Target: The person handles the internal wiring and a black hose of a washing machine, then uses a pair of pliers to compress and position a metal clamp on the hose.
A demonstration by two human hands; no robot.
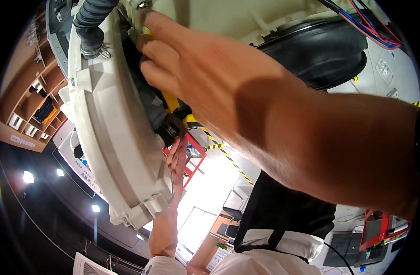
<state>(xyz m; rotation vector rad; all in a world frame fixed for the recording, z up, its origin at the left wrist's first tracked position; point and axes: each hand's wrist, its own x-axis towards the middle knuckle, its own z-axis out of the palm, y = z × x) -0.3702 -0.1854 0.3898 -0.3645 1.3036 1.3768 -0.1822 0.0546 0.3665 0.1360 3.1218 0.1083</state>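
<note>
My right hand (173, 59) reaches in from the right, across the gap beside a large pale plastic tub ring (113, 119). Its fingers are curled round a yellow handle-like piece (170, 101), mostly hidden by the hand. By the index fingertip sits a metal bolt (143, 5). From below, my left hand (177, 158) reaches up behind the tub ring, its fingers closed against a short black rubber hose (166, 133) with a clamp; the grip is partly hidden. A grey corrugated hose (91, 20) with a wire clamp (100, 52) joins the ring's top.
A black round wheel-like part (317, 52) is under the pale housing at upper right, beside loose coloured wires (366, 27). Farther off are wooden shelves (33, 98), a red cart (196, 158), a chair (233, 206) and yellow-black floor tape (233, 162).
</note>
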